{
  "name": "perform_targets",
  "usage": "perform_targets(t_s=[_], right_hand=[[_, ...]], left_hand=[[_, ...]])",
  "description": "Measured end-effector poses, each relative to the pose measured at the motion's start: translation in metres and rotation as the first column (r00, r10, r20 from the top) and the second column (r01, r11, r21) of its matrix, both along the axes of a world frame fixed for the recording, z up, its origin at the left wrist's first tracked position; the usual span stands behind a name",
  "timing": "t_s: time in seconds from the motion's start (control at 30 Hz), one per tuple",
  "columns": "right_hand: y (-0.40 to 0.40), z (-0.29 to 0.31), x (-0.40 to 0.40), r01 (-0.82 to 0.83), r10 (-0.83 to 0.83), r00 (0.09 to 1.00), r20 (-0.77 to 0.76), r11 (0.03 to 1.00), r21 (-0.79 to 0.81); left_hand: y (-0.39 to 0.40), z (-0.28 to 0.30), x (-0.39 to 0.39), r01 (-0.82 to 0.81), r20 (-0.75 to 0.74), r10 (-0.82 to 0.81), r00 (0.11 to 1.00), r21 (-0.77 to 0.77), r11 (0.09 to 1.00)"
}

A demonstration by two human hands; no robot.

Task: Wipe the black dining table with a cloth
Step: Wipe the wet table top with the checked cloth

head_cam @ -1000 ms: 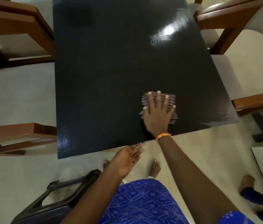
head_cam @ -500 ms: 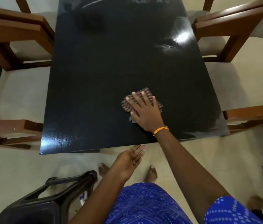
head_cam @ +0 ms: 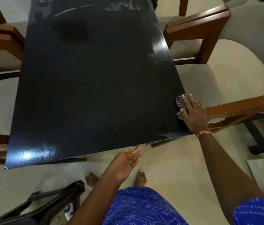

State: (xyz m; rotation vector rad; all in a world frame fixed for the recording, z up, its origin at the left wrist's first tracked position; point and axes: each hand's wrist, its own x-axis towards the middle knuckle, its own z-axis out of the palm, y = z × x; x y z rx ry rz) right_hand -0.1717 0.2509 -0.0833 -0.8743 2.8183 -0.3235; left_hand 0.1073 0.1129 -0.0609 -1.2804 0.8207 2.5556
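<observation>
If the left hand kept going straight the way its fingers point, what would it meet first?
Most likely the near edge of the black dining table: the left hand points up at it, fingertips just short, though whether they'd pass under it is unclear.

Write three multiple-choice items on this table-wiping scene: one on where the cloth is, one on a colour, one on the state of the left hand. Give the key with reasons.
1. Where on the black table is the cloth?
A. far left corner
B. at the right edge, near the front
C. centre

2. What colour is the band on the right wrist?
A. orange
B. green
C. white

3. What is the left hand doing?
A. gripping a bottle
B. pressing the cloth
C. open, holding nothing

Key: 1 B, the right hand presses it there; 2 A, the wristband is orange; 3 C, its fingers are straight by the front edge.
</observation>
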Motion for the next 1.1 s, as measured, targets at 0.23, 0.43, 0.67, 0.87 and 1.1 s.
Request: perform_targets(t_s=[0.23, 0.43, 0.67, 0.87, 1.1], right_hand=[[0.019, -0.006, 0.065, 0.04, -0.034, 0.997, -0.074, 0.996, 0.081], [-0.048, -0.01, 0.14, -0.11, 0.112, 0.992, -0.05, 0.993, 0.044], [-0.081, -0.015, 0.195, -0.54, 0.539, 0.841, -0.043, 0.836, -0.092], [-0.021, -0.02, 0.139, -0.581, 0.576, 0.807, -0.128, 0.814, -0.004], [0.059, -0.019, 0.064, -0.4, 0.408, 0.895, -0.181, 0.913, 0.079]], left_hand=[[0.001, -0.015, -0.006, -0.029, 0.013, 0.029, 0.999, 0.037, 0.999], [0.004, -0.017, -0.006, -0.063, 0.07, 0.068, 0.995, -0.063, 0.996], [0.013, -0.019, 0.001, -0.265, 0.167, 0.3, 0.939, -0.203, 0.943], [0.023, -0.02, -0.006, -0.164, 0.072, 0.18, 0.981, -0.188, 0.968], [0.038, -0.023, 0.0, -0.08, -0.01, 0.079, 0.997, -0.131, 0.988]])
